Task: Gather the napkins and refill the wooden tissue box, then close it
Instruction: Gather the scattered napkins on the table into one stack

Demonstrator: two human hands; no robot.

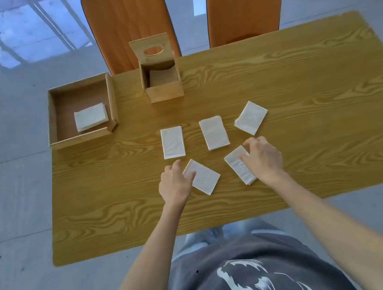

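Note:
Several white folded napkins lie on the wooden table (301, 107). My left hand (175, 185) rests its fingers on the left edge of the near-left napkin (205, 178). My right hand (263, 159) pinches the near-right napkin (238, 168) at its far corner. Further back lie a napkin (172, 142), another napkin (214, 133) and a tilted napkin (251, 117). The wooden tissue box (164, 92) stands at the table's far edge, its hinged lid (151, 49) with an oval hole raised upright. It looks hollow inside.
A shallow wooden tray (83, 137) sits at the table's far left corner, holding a small napkin stack (91, 116). Two orange chairs (127, 20) stand behind the table. Grey floor surrounds the table.

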